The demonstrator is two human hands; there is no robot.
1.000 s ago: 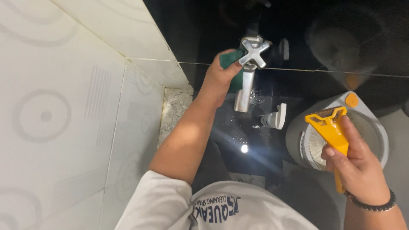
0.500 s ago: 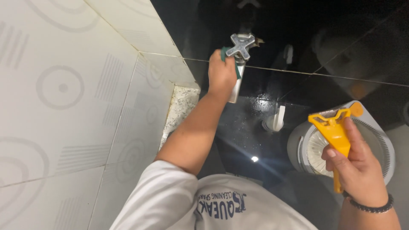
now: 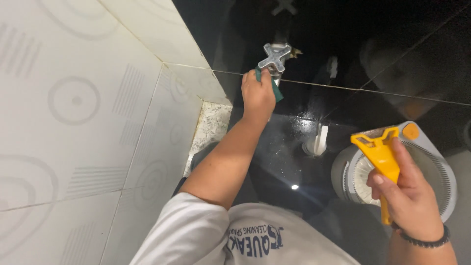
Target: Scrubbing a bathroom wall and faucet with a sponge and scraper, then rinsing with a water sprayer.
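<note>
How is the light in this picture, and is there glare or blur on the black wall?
Head view: the white tiles are evenly lit; the black wall is dark and glossy, mirroring dim shapes, with one small bright glare spot. The tap, left hand, cloth and right hand with the yellow scraper look sharp; edges bend slightly.

The cross-shaped tap handle [image 3: 275, 56] at the far middle looks like polished metal, smooth and bright. Pressed under it is a green scouring pad [image 3: 275, 88], matt and fibrous. Behind and below, the black wall tiles [image 3: 373, 49] are glassy and mirror-like, wet-looking lower down, with a bright point of reflected light. On the left, the cream tiles [image 3: 78, 98] have a softer satin sheen over a faint printed pattern. The yellow scraper [image 3: 380, 152] on the right looks like smooth moulded plastic, as does the grey bucket [image 3: 431, 162] beside it.
</note>
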